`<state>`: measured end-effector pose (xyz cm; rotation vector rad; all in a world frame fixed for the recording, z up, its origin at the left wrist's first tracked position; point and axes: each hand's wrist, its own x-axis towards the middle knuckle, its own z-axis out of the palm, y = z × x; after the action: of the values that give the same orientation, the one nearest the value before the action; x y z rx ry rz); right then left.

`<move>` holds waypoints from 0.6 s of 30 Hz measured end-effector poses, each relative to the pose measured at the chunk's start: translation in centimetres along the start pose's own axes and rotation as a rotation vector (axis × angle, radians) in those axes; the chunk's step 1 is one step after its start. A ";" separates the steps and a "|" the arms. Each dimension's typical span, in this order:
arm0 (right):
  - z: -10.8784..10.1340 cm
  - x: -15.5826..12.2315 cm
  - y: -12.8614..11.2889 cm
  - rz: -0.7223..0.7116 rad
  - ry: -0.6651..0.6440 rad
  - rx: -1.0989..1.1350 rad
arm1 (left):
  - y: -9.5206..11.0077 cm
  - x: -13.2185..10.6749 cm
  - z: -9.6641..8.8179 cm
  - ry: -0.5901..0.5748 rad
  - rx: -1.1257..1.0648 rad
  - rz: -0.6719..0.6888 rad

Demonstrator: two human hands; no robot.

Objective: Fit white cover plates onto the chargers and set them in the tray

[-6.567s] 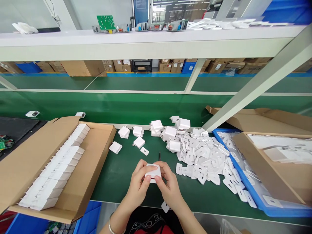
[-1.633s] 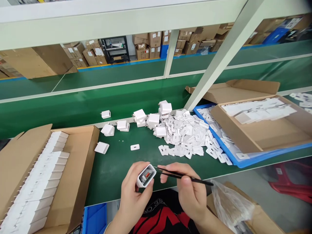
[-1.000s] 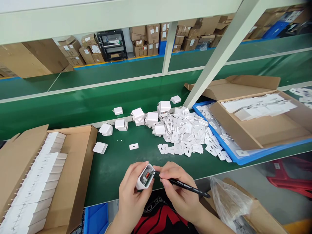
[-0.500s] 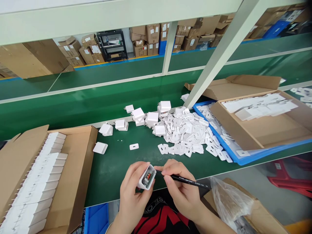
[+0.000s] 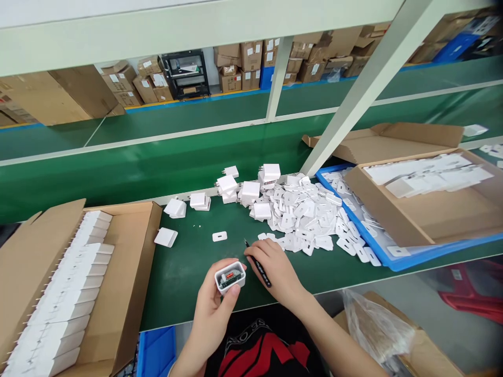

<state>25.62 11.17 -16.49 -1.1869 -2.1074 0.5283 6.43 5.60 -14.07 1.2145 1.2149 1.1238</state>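
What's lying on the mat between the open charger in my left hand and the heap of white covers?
Head view: your right hand with black tweezers; otherwise bare green mat.

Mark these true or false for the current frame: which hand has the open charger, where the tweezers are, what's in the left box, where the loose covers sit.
1. The left hand holds the open charger shell. True.
2. The black tweezers are in the left hand. False: the right hand holds them.
3. The cardboard box at left holds rows of white chargers. True.
4. The pile of white covers lies inside that box. False: it lies on the green mat.
5. The tweezers' tip is inside the shell. False: it points away, apart from it.
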 end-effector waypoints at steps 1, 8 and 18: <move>0.9 0.4 0.6 -0.023 -0.051 -0.090 | 0.0 0.0 0.0 0.002 -0.006 -0.006; 3.2 2.4 3.2 0.014 -0.024 -0.268 | -0.5 0.1 -0.5 0.067 -0.049 -0.034; 2.4 -0.6 6.7 0.239 0.175 -0.398 | -3.0 0.9 -0.9 0.134 -0.063 -0.150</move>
<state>28.10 13.96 -22.55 -1.6575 -1.9844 0.0982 5.53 6.38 -17.07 0.9971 1.3385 1.1370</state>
